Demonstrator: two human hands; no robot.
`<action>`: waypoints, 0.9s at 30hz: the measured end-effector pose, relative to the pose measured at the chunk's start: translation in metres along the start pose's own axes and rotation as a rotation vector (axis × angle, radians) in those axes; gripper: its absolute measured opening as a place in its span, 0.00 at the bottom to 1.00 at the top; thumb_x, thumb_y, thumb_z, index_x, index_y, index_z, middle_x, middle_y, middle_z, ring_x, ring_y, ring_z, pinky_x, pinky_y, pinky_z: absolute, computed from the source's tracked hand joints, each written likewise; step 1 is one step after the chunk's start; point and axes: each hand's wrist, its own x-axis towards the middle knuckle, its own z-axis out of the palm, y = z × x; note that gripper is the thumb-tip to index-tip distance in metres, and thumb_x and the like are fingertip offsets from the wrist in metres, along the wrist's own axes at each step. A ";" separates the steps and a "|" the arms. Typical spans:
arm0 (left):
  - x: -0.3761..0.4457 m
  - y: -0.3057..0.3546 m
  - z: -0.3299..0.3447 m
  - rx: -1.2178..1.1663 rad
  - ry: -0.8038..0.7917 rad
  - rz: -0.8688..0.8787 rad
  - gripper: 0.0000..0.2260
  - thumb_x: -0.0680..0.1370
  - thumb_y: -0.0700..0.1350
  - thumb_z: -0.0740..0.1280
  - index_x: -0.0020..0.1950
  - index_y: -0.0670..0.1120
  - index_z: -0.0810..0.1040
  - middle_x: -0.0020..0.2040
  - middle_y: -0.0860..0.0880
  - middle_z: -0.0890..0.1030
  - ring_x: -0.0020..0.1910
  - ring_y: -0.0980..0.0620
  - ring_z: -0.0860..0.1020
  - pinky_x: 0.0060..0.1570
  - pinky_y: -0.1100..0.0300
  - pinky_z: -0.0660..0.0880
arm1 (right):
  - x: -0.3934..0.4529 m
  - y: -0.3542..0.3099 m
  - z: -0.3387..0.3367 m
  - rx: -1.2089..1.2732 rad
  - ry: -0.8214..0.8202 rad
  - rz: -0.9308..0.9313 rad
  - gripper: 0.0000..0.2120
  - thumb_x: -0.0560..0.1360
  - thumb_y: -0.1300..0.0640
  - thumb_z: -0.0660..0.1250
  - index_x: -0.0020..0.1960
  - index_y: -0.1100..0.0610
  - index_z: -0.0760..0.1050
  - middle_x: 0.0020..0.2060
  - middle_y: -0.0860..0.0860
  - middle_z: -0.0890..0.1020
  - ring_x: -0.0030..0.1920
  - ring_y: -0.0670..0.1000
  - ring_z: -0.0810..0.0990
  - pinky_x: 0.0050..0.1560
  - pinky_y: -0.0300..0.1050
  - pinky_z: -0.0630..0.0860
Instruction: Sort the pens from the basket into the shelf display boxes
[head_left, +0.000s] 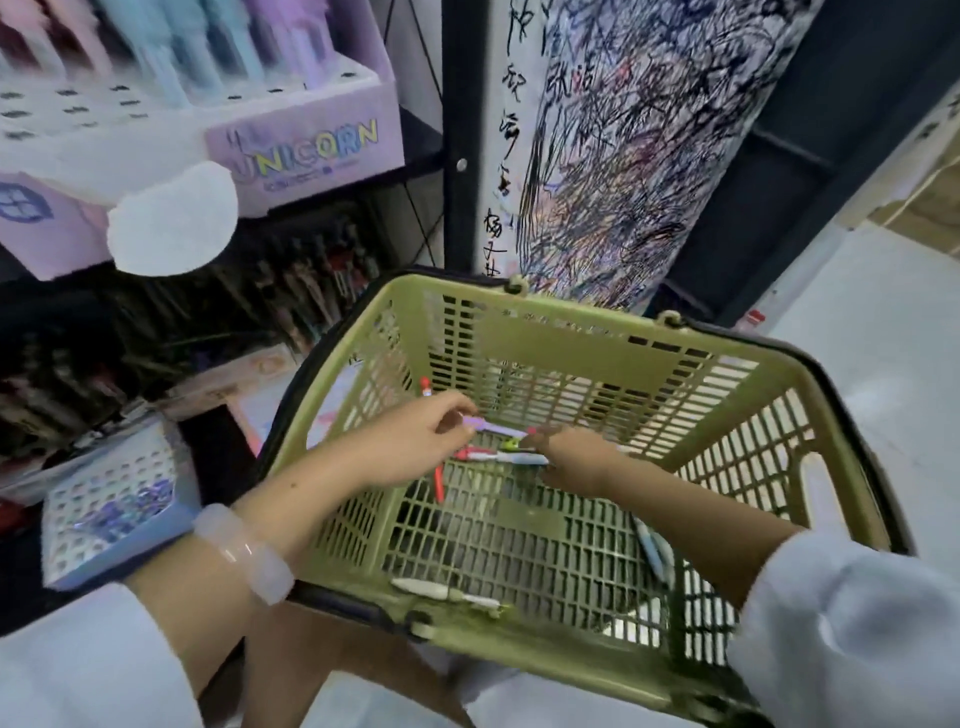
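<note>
From my feed, far left on the lower shelf sits a blue perforated display box (111, 512) with something glittery inside, too blurred to name. Above it, on the upper shelf, stands a lilac display box (306, 156) printed UNICORN, with pastel pens (208, 47) upright in its rear holes. Below that box a row of dark pens (306, 280) leans in another tray, smeared by motion.

My left wrist carries a pale translucent bangle (244, 553), and the left hand (415, 434) reaches into the green basket (571, 332), its fingers curled and pinching the end of a lilac pen (496, 427) held just above the basket floor. A red-tipped pen (426, 387) pokes up behind that hand, near the basket's left wall. Beneath the lilac pen lies a small cluster of pens (498, 454) in red, white and yellow-green, and a red pen (439, 483) lies on the grid beside them.

The right hand (576, 460) is down at the cluster, its fingers touching the other end of the lilac pen; blur hides the fingers, so I cannot tell whether it grips anything. A white pen (447, 592) rests along the near wall, and a blue-and-white pen (652, 551) lies under the right forearm. Behind the basket stands a scribble-covered white board (623, 145).
</note>
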 end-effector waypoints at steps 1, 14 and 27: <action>0.001 -0.003 0.002 -0.011 -0.002 -0.017 0.15 0.81 0.49 0.58 0.67 0.48 0.68 0.60 0.48 0.75 0.57 0.48 0.75 0.58 0.53 0.72 | 0.009 -0.004 0.007 -0.014 0.031 -0.001 0.23 0.78 0.57 0.59 0.72 0.58 0.61 0.67 0.59 0.68 0.61 0.60 0.72 0.53 0.50 0.72; 0.001 -0.012 0.009 -0.142 0.019 -0.060 0.15 0.81 0.49 0.57 0.67 0.52 0.68 0.56 0.56 0.73 0.56 0.53 0.75 0.47 0.70 0.69 | 0.054 -0.029 0.053 -0.171 0.170 0.137 0.22 0.76 0.60 0.61 0.68 0.59 0.60 0.63 0.59 0.71 0.63 0.60 0.71 0.60 0.50 0.67; -0.019 0.003 0.001 -0.467 -0.007 -0.140 0.19 0.78 0.52 0.62 0.69 0.55 0.64 0.55 0.57 0.77 0.53 0.61 0.75 0.48 0.69 0.67 | -0.012 -0.078 -0.083 1.497 0.240 -0.113 0.08 0.75 0.68 0.56 0.45 0.56 0.68 0.28 0.48 0.69 0.25 0.44 0.67 0.25 0.35 0.65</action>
